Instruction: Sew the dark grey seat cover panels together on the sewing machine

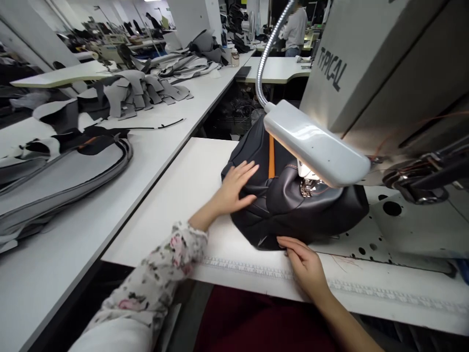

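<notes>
Black leather cover (293, 210) with orange stripe, bunched under sewing-machine presser foot (307, 187) on white counter (164, 205). Left hand (230, 188) and right hand (304, 266) open, unclenched, flat against cover, apparently steadying material at needle.

The lamp (315, 144) hides the top of the leather piece (304, 215) and most of the presser foot (309, 187). The sewing machine (377, 63) runs off the right edge, and the co-worker's head (297, 7) is blurred and cut off at the top.
</notes>
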Motion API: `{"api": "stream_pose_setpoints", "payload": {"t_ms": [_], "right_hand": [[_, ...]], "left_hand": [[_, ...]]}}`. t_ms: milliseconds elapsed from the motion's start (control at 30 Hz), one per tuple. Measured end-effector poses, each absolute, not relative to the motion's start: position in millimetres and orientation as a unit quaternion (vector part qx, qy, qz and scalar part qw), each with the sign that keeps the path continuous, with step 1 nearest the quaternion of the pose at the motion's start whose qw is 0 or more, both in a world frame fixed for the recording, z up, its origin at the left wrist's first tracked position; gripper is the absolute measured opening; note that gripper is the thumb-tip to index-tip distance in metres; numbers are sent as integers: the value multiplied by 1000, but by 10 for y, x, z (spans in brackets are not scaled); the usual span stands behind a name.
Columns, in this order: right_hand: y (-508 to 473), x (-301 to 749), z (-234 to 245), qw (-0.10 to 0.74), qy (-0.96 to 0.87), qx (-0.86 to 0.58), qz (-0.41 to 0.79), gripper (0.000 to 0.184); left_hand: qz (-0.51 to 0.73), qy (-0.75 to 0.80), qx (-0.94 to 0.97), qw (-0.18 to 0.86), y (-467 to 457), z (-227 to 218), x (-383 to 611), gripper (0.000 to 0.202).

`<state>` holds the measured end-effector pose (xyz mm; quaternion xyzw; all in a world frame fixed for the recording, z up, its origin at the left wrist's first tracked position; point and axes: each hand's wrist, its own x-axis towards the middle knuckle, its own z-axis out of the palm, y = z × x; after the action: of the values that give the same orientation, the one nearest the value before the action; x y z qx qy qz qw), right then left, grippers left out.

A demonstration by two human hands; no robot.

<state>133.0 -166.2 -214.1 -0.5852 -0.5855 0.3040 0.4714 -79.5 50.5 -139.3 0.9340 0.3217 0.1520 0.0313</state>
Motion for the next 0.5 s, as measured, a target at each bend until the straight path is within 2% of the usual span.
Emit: {"api": "stream_pose_setpoints", "payload": {"t_ms": [133,267,367,500], "right_hand": [[-1478,1233,-2145,430,-548,-606,385,33],[-1402,1178,-2164,448,-487,-625,415,27],[-1391,1302,-2206,505,-403,-641,414,26],[-1464,1408,-2121,588,-293,-606,450,46]], "left_hand": [[47,315,948,27,1092,-1512,-809,44],[-9,283,959,1,885,-1458,-606,17],[-4,282,959,-24,346,-1483,-693,21],[36,306,950,-46,-354,-1596,-1003,25]]}}
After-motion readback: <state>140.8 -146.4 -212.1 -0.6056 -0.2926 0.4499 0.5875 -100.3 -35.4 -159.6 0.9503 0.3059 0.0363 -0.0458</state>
